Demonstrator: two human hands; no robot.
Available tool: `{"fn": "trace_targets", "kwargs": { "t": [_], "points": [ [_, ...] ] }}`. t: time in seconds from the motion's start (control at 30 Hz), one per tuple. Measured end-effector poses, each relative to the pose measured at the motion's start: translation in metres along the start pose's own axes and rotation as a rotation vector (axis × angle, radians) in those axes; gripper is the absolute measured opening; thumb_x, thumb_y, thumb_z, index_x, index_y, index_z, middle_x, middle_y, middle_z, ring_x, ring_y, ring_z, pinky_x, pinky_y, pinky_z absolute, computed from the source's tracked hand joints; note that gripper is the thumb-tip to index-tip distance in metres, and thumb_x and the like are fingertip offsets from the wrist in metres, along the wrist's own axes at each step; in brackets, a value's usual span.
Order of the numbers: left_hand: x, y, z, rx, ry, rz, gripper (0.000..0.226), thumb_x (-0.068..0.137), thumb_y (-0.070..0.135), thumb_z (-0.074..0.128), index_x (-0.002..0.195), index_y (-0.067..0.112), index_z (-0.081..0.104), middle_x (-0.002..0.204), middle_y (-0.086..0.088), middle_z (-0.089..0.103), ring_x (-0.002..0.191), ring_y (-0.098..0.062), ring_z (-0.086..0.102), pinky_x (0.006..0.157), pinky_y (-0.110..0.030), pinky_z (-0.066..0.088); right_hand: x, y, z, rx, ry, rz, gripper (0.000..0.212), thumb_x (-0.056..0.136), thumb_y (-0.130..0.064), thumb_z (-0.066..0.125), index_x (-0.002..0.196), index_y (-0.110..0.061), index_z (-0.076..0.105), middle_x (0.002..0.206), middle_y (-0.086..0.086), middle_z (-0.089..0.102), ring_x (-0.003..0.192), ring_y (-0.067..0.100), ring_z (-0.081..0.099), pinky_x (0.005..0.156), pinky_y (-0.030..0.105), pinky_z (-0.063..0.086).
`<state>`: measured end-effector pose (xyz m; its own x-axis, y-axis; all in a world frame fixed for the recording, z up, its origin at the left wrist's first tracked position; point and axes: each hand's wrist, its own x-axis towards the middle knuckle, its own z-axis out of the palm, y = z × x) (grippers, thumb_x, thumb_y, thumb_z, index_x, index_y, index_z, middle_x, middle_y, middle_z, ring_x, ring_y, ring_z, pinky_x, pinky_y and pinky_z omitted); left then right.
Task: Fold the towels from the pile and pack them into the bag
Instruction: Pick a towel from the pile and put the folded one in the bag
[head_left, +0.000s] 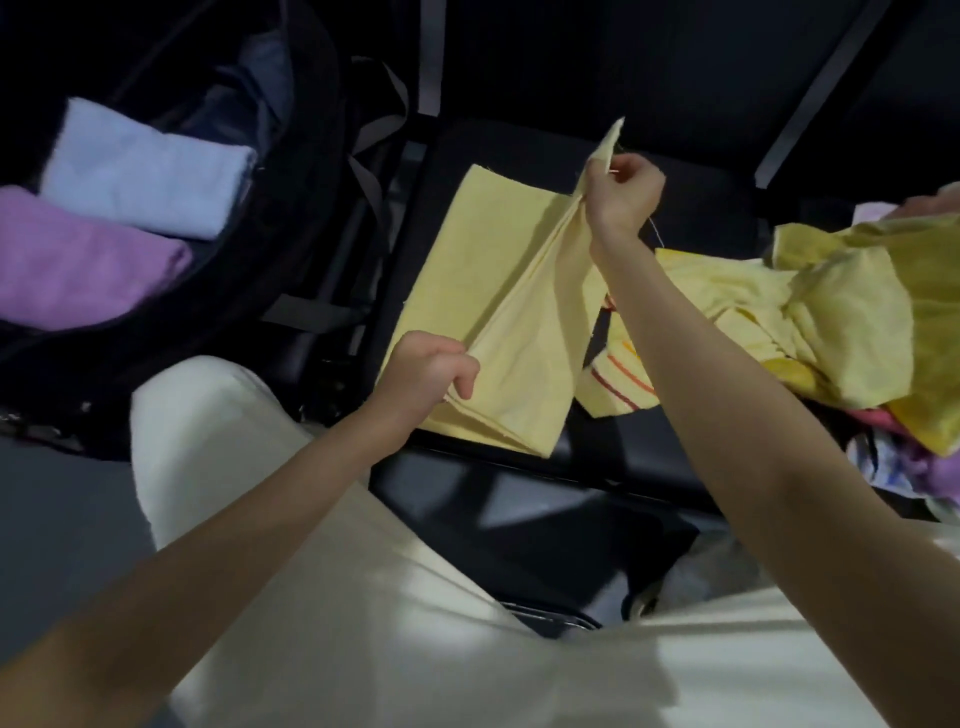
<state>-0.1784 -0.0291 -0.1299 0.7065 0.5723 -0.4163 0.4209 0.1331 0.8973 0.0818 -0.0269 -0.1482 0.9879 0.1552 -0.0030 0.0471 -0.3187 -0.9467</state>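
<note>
A pale yellow towel (498, 291), partly folded, lies over the black surface (696, 202) in the middle. My left hand (428, 371) grips its near edge. My right hand (621, 195) pinches its far corner and lifts it above the surface. At the right lies the pile of towels (852, 312), mostly yellow, with a striped one (618, 387) at its near edge. The open black bag (291, 218) at the left holds a folded light blue towel (140, 171) and a folded purple towel (78, 260) side by side.
Grey straps (376, 140) hang off the bag's right side. My white trouser legs (332, 545) fill the lower middle. Grey floor (57, 530) shows at the lower left. Pink and purple cloths (924, 467) lie under the pile at the far right.
</note>
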Motion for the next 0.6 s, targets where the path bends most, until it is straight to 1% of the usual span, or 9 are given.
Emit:
{"fn": "trace_targets", "kwargs": {
  "t": [0.1,0.2,0.27,0.33,0.4,0.47,0.5,0.57,0.6],
  "points": [
    [-0.001,-0.004,-0.024,-0.011,0.033,-0.004,0.026,0.043,0.007,0.048,0.029,0.021,0.031,0.04,0.011,0.02,0.038,-0.005,0.023,0.037,-0.011,0.023,-0.012,-0.009,0.037,-0.026,-0.034,-0.051,0.01,0.084,-0.012,0.062,0.086,-0.005,0.068,0.074,-0.003,0.062,0.065,0.005,0.057,0.059,0.01,0.045],
    [0.003,-0.019,-0.043,0.007,0.091,-0.044,0.018,0.043,0.01,0.05,0.037,0.014,0.033,0.046,0.005,0.022,0.043,-0.008,0.025,0.043,-0.016,0.026,-0.019,-0.008,0.072,-0.081,-0.069,-0.078,0.009,0.084,-0.011,0.063,0.085,-0.003,0.067,0.072,-0.004,0.06,0.059,0.001,0.051,0.052,0.007,0.039],
    [0.008,-0.033,-0.052,0.085,0.116,-0.08,0.021,0.049,0.016,0.054,0.047,0.011,0.034,0.051,0.001,0.026,0.047,-0.012,0.032,0.053,-0.024,0.029,-0.024,-0.002,0.093,-0.153,-0.123,-0.083,0.008,0.085,-0.013,0.062,0.08,-0.007,0.064,0.068,-0.007,0.056,0.057,0.0,0.049,0.051,0.009,0.036],
    [0.012,-0.044,-0.058,0.282,0.128,-0.106,0.025,0.064,0.021,0.059,0.056,0.013,0.036,0.057,-0.002,0.034,0.054,-0.017,0.043,0.058,-0.03,0.032,-0.03,0.008,0.109,-0.236,-0.194,-0.069,0.016,0.088,-0.015,0.06,0.074,-0.01,0.057,0.061,-0.008,0.05,0.053,0.002,0.047,0.046,0.01,0.034],
    [0.013,-0.052,-0.062,0.628,0.17,-0.103,0.025,0.078,0.024,0.059,0.066,0.011,0.041,0.062,-0.002,0.042,0.059,-0.02,0.044,0.056,-0.028,0.031,-0.036,0.019,0.12,-0.281,-0.252,-0.037,0.022,0.089,-0.019,0.061,0.069,-0.01,0.055,0.06,-0.003,0.055,0.055,0.007,0.052,0.052,0.016,0.041],
    [0.01,-0.053,-0.065,0.873,0.205,-0.07,0.021,0.084,0.028,0.056,0.077,0.009,0.05,0.068,-0.001,0.05,0.065,-0.022,0.049,0.057,-0.028,0.034,-0.041,0.026,0.123,-0.282,-0.287,-0.036,0.019,0.088,-0.023,0.062,0.076,-0.008,0.06,0.074,0.006,0.067,0.07,0.018,0.064,0.07,0.027,0.052],
    [0.008,-0.054,-0.066,0.937,0.218,-0.055,0.02,0.086,0.028,0.056,0.084,0.009,0.054,0.074,-0.001,0.054,0.071,-0.023,0.053,0.06,-0.029,0.038,-0.045,0.028,0.121,-0.283,-0.304,-0.054,0.016,0.088,-0.023,0.062,0.082,-0.008,0.061,0.082,0.009,0.069,0.078,0.021,0.066,0.075,0.028,0.052],
    [0.006,-0.056,-0.069,0.984,0.254,0.018,0.021,0.086,0.025,0.059,0.098,0.008,0.055,0.092,-0.005,0.057,0.086,-0.026,0.057,0.066,-0.034,0.044,-0.057,0.029,0.105,-0.325,-0.357,-0.159,0.014,0.088,-0.017,0.06,0.095,-0.006,0.063,0.089,0.005,0.066,0.083,0.017,0.062,0.073,0.02,0.046],
    [0.005,-0.059,-0.07,0.983,0.269,0.115,0.024,0.085,0.022,0.063,0.102,0.007,0.055,0.098,-0.007,0.056,0.091,-0.027,0.055,0.07,-0.037,0.047,-0.065,0.03,0.091,-0.356,-0.389,-0.233,0.016,0.089,-0.014,0.059,0.1,-0.004,0.063,0.089,0.003,0.063,0.082,0.014,0.058,0.07,0.014,0.041]
  ]
}}
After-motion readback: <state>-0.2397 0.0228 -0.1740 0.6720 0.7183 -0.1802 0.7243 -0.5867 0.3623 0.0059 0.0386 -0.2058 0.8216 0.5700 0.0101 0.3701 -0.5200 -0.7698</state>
